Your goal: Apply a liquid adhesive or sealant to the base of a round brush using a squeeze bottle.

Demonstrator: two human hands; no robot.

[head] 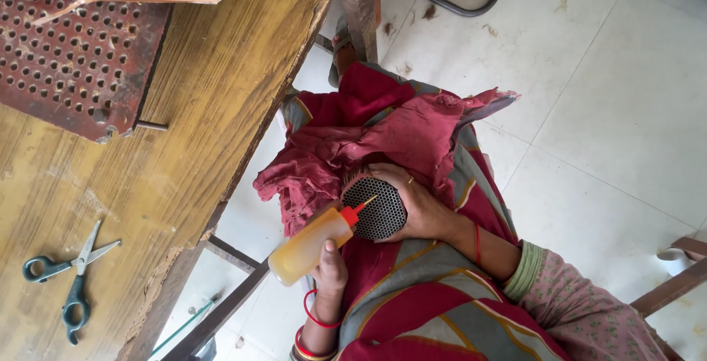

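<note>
- Our left hand: fingers wrapped round a bottle, nozzle on the mesh disc.
- Our right hand: fingers cupping the disc.
- Scissors: near the table edge.

Soft, even daylight fills the scene. The white floor is the brightest part, near washed out right of the table. The table's wood takes a mild sheen without hard glare. Shadows are faint, deepest under the table's edge. Focus is sharp near the table; far corners soften slightly.
</note>
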